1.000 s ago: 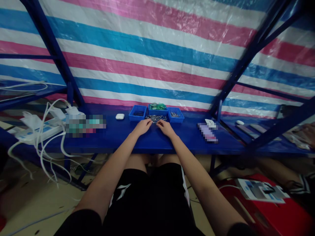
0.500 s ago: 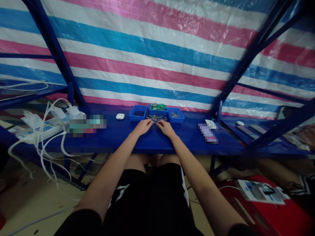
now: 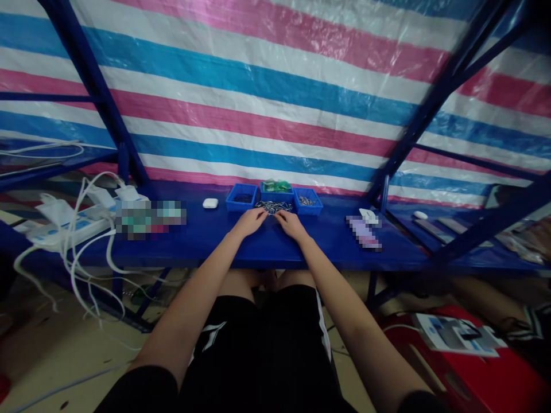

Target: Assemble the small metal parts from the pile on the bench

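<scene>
Resting on the smooth blue bench top [image 3: 206, 238], the left hand [image 3: 248, 222] and the right hand [image 3: 290, 223] sit side by side, fingertips meeting the near edge of a loose pile of small metal pins [image 3: 272, 207]. The pins are thin, grey and shiny, heaped directly on the bench just in front of the bins. Whether either hand has pinched a pin is too small to tell; the fingers are curled downward, close together over the heap.

Behind the pile stand three square blue plastic bins in a row. The left bin [image 3: 241, 197] holds something dark and fine-grained. The middle bin [image 3: 276, 190], set slightly further back, is filled with crinkled green plastic packets. The right bin [image 3: 307, 201] contains a scatter of the same greyish metal bits.

A rounded white earbud case [image 3: 210, 203] lies well to the left of the bins. Farther left, glossy white cables [image 3: 81, 241] loop off the bench edge from a white power strip [image 3: 64, 226]. A woven striped tarpaulin [image 3: 275, 97] in pink, blue and white hangs behind, framed by dark blue steel rack posts [image 3: 92, 86].
</scene>
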Demonstrator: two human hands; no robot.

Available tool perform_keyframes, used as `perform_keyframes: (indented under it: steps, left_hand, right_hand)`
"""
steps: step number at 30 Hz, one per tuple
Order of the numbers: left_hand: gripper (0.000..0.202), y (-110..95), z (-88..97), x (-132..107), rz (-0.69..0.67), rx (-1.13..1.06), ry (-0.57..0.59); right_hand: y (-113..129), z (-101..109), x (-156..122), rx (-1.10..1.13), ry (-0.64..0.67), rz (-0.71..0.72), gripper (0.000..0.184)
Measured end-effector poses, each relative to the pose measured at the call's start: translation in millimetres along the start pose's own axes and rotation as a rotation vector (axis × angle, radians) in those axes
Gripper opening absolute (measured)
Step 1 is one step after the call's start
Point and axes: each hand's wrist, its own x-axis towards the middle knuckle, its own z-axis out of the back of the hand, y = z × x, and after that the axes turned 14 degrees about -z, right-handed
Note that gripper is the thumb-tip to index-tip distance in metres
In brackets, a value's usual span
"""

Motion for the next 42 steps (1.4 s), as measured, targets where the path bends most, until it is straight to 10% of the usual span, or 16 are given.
perform_keyframes:
  steps: [42]
  left_hand:
    - [0.027, 7.2, -5.7, 0.0, -0.053, -0.074, -0.001]
  right_hand:
    - [-0.6, -0.4, 0.0, -0.008, -0.001, 0.01, 0.023]
